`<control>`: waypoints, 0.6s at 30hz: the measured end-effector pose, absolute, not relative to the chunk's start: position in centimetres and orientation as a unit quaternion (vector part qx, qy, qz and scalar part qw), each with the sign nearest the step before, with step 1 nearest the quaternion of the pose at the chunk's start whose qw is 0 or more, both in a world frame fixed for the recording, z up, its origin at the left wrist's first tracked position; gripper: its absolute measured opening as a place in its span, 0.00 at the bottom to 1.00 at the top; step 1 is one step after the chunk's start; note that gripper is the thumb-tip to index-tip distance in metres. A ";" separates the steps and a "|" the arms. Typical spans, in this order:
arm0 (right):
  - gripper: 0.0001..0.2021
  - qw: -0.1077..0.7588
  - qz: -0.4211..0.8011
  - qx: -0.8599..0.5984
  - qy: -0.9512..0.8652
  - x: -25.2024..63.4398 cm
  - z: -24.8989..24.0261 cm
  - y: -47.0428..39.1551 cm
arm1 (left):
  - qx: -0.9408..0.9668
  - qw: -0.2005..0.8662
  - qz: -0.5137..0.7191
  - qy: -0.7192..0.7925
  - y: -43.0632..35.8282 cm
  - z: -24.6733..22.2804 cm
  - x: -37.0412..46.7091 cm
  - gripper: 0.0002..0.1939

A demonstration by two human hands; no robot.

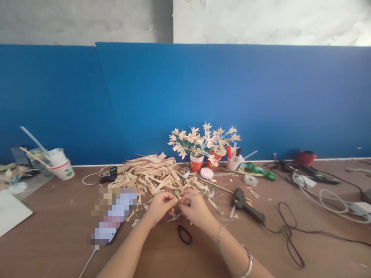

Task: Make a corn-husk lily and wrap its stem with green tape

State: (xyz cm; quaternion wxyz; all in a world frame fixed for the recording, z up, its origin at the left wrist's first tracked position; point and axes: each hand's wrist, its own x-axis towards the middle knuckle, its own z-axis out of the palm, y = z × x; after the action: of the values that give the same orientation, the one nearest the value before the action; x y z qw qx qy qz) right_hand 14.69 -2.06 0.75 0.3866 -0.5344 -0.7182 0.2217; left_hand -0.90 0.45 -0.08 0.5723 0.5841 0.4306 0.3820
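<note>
My left hand (161, 207) and my right hand (194, 206) meet above the middle of the table, fingertips almost touching. Both are closed in a pinch around a small greenish-yellow piece (176, 193), mostly hidden by the fingers; its kind cannot be made out. Just under the hands lie scissors with a black handle (184, 234), their blades partly covered. Behind them spreads a heap of dry, pale husk strips (153, 170), with scraps scattered around. Further back, pale flowers (193, 139) made of similar material stand in an orange-red cup (196, 163).
To the right lie a black glue gun (246, 206) with a looping cord, a tape roll (250, 180) and white cables (321, 197). A blurred-out phone (116, 218) is at the left, beyond it a white cup (62, 170). A blue panel (203, 88) closes off the back.
</note>
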 end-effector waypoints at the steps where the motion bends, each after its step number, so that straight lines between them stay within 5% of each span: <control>1: 0.06 0.379 0.209 -0.537 -0.724 14.7 0.8 -2.1 | 0.583 0.570 0.374 0.441 0.5 -0.1 -0.9 0.12; 10: 0.06 0.321 -0.007 -0.527 -0.787 14.3 1.2 -2.7 | 0.539 0.576 0.385 0.479 1.0 -0.6 -0.7 0.10; 13: 0.06 0.355 0.046 -0.532 -0.767 14.3 1.0 -2.5 | 0.544 0.575 0.390 0.470 0.9 -0.5 -0.8 0.10; 18: 0.06 0.406 0.309 -0.509 -0.693 15.2 0.5 -1.5 | 0.579 0.570 0.386 0.437 0.5 0.0 -1.1 0.09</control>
State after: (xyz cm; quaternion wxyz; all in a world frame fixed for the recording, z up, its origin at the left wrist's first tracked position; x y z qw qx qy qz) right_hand 15.22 -1.51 0.47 0.4056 -0.5094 -0.6931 0.3092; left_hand -1.11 0.55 -0.05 0.5697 0.5791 0.4369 0.3862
